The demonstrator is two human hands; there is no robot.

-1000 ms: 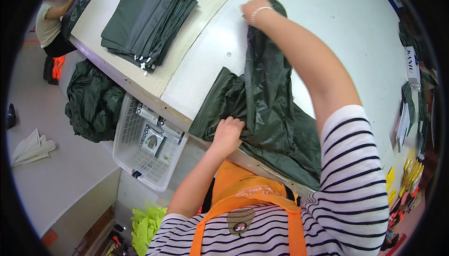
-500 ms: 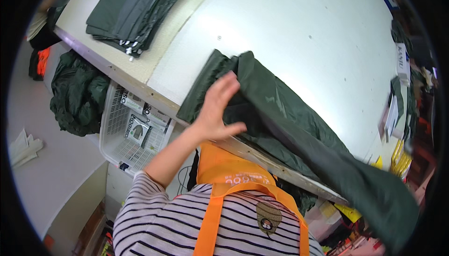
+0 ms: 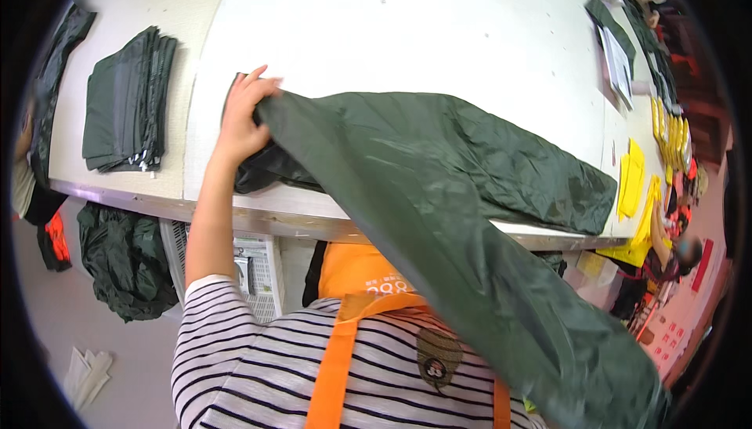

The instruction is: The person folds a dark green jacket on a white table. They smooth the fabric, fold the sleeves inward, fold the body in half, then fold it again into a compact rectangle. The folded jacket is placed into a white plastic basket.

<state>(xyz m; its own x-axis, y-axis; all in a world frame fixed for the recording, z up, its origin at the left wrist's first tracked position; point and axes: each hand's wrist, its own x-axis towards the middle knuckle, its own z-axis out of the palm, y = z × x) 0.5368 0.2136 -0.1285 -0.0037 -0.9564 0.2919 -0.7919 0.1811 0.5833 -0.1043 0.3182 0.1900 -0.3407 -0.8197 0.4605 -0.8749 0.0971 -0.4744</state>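
Dark green trousers (image 3: 407, 162) of thin, shiny cloth lie partly on the white table (image 3: 352, 37). One leg rests along the table's near edge; the other slants down across my front toward the lower right. At the left end of the cloth is my left hand (image 3: 244, 119), its fingers and thumb closed around the gathered top edge. My right hand does not show; the lower end of the slanting leg runs off toward the dark rim.
At the table's left sits a stack of folded dark green garments (image 3: 125, 104). Beneath the edge are a dark green bundle (image 3: 125, 260) and a white plastic basket (image 3: 270, 272). Yellow pieces (image 3: 630, 178) and papers (image 3: 616, 65) lie at the right. Another person (image 3: 675, 253) is farther right.
My view has turned toward the right. My left hand, spread over the cloth before, now grips its left end. The slanting leg has swung across my front.
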